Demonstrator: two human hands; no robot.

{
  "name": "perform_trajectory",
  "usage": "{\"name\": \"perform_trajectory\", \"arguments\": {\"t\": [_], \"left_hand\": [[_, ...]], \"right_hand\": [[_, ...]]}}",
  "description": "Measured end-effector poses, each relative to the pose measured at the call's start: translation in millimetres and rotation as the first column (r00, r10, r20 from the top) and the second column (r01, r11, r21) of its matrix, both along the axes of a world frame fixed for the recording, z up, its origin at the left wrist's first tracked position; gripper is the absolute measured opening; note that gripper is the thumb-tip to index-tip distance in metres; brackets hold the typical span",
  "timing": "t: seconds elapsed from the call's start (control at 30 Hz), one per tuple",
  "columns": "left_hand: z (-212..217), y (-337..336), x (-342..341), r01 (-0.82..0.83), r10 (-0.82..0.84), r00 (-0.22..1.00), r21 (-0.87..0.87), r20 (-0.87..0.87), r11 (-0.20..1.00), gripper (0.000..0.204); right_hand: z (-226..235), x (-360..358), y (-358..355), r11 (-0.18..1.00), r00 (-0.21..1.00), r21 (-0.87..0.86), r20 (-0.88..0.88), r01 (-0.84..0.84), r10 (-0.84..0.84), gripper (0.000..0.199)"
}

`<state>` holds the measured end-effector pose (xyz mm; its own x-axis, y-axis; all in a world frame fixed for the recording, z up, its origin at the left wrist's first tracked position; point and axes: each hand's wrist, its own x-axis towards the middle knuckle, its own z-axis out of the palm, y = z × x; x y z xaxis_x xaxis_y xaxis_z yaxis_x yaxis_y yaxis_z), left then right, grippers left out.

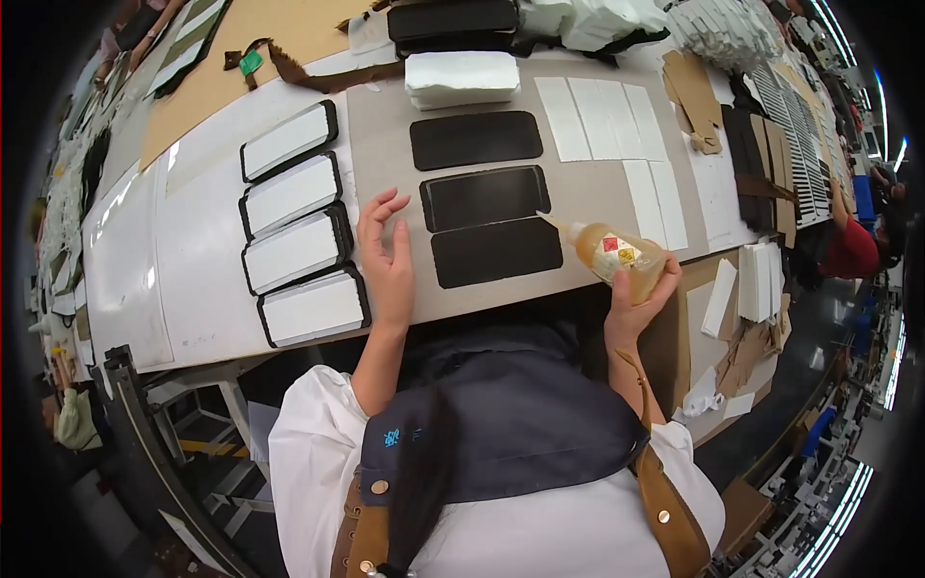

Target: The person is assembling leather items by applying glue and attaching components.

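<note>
My right hand [644, 294] is wrapped round a clear squeeze bottle [599, 249] of amber liquid. Its pointed nozzle reaches left to the right end of the middle black panel [485, 197]; whether it touches cannot be told. Just below lies another black panel [496, 252], and a third black panel [477, 140] lies farther up. All three are flat rectangles with rounded corners. My left hand [387, 255] is held left of them, its fingers apart and nothing in it. Left of that hand is a column of black pieces topped with white rectangles [299, 255].
A stack of white pieces [462, 79] stands beyond the black panels. Thin white strips [602, 118] lie at the right on the grey board [578, 193]. Black stacks [453, 24] and white bundles [597, 24] line the far side. A person in red [853, 249] is at far right.
</note>
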<state>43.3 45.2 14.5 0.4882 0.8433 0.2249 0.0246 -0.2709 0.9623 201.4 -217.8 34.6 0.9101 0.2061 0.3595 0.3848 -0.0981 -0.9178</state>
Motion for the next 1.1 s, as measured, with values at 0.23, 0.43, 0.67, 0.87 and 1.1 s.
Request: {"name": "perform_trajectory", "arguments": {"t": [0.23,0.43,0.67,0.87,1.1], "left_hand": [[6,-1,0,0.018,-0.018,0.999,-0.003,-0.030,1.000,0.027],[1,1,-2,0.020,-0.020,1.000,0.002,0.008,1.000,0.025],[2,1,-2,0.035,-0.034,0.999,0.033,-0.032,0.999,0.026],[1,0,-1,0.026,-0.026,1.000,0.014,0.000,1.000,0.026],[3,1,-2,0.024,-0.024,1.000,0.000,-0.002,1.000,0.025]], "right_hand": [[-8,-12,20,0.987,0.985,0.047,0.087,-0.155,0.150,0.073],[-5,-25,43,0.947,0.942,0.071,0.146,-0.313,0.301,0.074],[-11,-38,69,0.878,0.877,0.103,0.179,-0.467,0.445,0.071],[-3,-41,79,0.849,0.866,0.178,0.161,-0.497,0.473,0.067],[23,20,34,0.845,0.859,0.535,-0.431,-0.004,0.277,0.052]]}}
